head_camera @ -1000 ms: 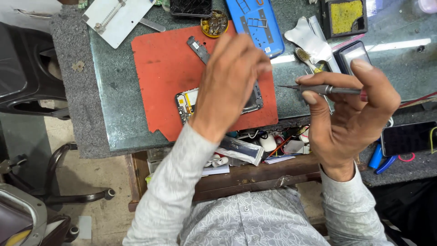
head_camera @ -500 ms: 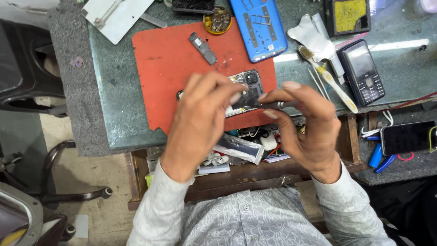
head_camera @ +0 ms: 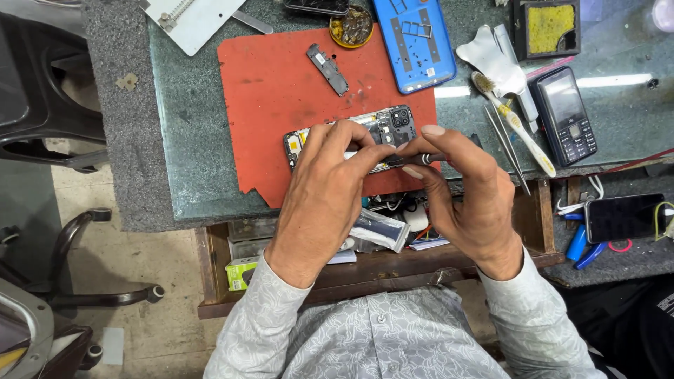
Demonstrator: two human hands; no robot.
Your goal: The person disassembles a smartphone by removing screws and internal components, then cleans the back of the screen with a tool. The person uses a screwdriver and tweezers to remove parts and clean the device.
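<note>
The left hand (head_camera: 324, 193) rests on an opened phone (head_camera: 365, 133) that lies on a red mat (head_camera: 274, 91) on the green surface (head_camera: 189, 140). The phone has its back off, so its camera and inner parts show. The left fingers (head_camera: 344, 137) are bent and press down on the phone, most likely to keep it from sliding.

The right hand (head_camera: 467, 200) holds a thin dark screwdriver (head_camera: 414, 160). Its thumb and first fingers (head_camera: 432, 133) are pinched shut on the handle, and the tip points into the phone near the left fingertips. A tight pinch like this helps steer a small tool.

The blue back cover (head_camera: 414, 42) lies face down at the top of the mat, out of the way. A small black part (head_camera: 327, 69) sits on the mat beside it. A little round dish (head_camera: 351, 24) of tiny bits stands just above that.

To the right lie a toothbrush (head_camera: 512, 123), thin tweezers (head_camera: 507, 149) and a black keypad phone (head_camera: 563, 114), all close to the right hand for easy reach. An open drawer (head_camera: 281, 253) under the surface holds more small things.
</note>
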